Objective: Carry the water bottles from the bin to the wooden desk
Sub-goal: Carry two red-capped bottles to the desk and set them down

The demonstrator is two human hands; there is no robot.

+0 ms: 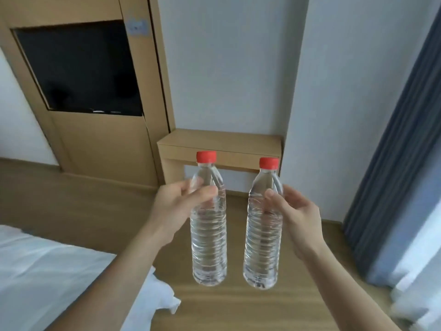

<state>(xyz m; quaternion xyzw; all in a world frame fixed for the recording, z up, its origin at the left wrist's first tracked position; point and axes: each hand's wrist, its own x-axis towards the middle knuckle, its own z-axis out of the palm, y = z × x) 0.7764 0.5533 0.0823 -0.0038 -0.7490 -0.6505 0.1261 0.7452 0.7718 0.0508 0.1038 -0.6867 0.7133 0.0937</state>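
Note:
I hold two clear water bottles with red caps upright in front of me, above the wooden floor. My left hand (177,203) grips the left bottle (208,247) around its upper part, thumb across the front. My right hand (294,212) grips the right bottle (262,249) the same way. The small wooden desk (222,142) stands ahead against the grey wall, its top bare, just beyond the bottle caps. The bin is not in view.
A wooden wall panel with a dark TV screen (78,68) stands to the left of the desk. A bed with white sheets (47,271) fills the lower left. Grey-blue curtains (401,163) hang at the right. Wooden floor (107,211) lies between me and the desk.

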